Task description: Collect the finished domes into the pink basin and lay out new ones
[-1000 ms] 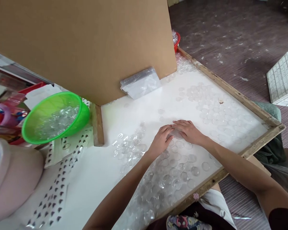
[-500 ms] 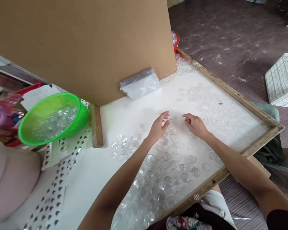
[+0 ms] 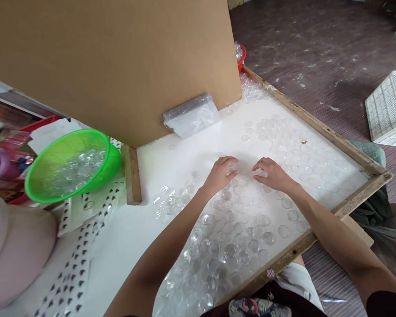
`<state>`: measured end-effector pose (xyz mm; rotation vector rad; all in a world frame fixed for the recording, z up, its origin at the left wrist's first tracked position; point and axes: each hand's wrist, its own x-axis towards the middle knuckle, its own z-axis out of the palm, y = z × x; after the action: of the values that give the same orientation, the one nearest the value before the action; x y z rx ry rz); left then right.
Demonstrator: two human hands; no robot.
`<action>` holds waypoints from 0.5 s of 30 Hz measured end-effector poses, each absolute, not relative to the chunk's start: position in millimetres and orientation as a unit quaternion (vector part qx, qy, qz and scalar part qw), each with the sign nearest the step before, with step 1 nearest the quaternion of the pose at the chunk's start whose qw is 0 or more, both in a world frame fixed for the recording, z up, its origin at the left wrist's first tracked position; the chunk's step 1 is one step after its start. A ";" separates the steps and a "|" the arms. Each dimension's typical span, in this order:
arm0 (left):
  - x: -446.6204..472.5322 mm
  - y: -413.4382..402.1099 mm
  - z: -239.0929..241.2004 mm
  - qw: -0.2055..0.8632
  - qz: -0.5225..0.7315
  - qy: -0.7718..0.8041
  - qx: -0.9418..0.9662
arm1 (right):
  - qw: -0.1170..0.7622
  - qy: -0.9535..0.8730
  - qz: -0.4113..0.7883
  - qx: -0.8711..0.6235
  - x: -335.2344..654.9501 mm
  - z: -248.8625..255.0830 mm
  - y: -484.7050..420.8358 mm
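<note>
Over the white tabletop (image 3: 188,154), my left hand (image 3: 221,171) hovers with thumb and fingers apart and nothing seen between them. Facing it from the right is my right hand (image 3: 269,173), its fingers curved and the thumb apart, also holding nothing visible. A narrow gap separates the two hands. Beneath and in front of them lie many clear round plastic discs (image 3: 230,250), thickest toward the near edge. More clear discs (image 3: 277,130) spread thinly beyond my right hand. Whether any fingertip touches a disc is hard to make out.
A tall cardboard panel (image 3: 119,66) stands behind, with a stack of clear plastic bags (image 3: 193,115) at its foot. A wooden rim (image 3: 317,119) borders the table. To the left are a green bowl (image 3: 66,149) of clear pieces and a pink tub (image 3: 23,251). A white crate (image 3: 387,110) sits right.
Both hands have shifted slightly and their fingers have spread more, with thumbs now further from the fingers. The discs look much the same.
</note>
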<state>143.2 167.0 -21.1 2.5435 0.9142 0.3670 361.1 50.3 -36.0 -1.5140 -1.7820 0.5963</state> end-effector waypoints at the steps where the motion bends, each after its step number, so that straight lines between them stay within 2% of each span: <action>1: 144.4 165.5 -21.8 0.197 0.115 0.311 0.923 | 0.338 -0.708 0.227 -0.578 361.2 -36.0 47.5; 7: 159.4 157.6 -24.7 0.171 0.070 0.248 0.951 | 0.265 -0.730 0.217 -0.591 358.4 -43.5 42.4; 10: 168.4 157.3 -23.4 0.189 0.083 0.253 0.945 | 0.294 -0.715 0.227 -0.592 357.4 -45.2 45.8; 15: 182.3 164.0 -22.1 0.290 0.115 0.297 0.902 | 0.367 -0.633 0.239 -0.638 361.4 -49.2 53.1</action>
<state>182.3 164.0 -22.1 2.4070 0.7913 0.3078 361.4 53.1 -49.2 -1.6401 -1.6266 0.6148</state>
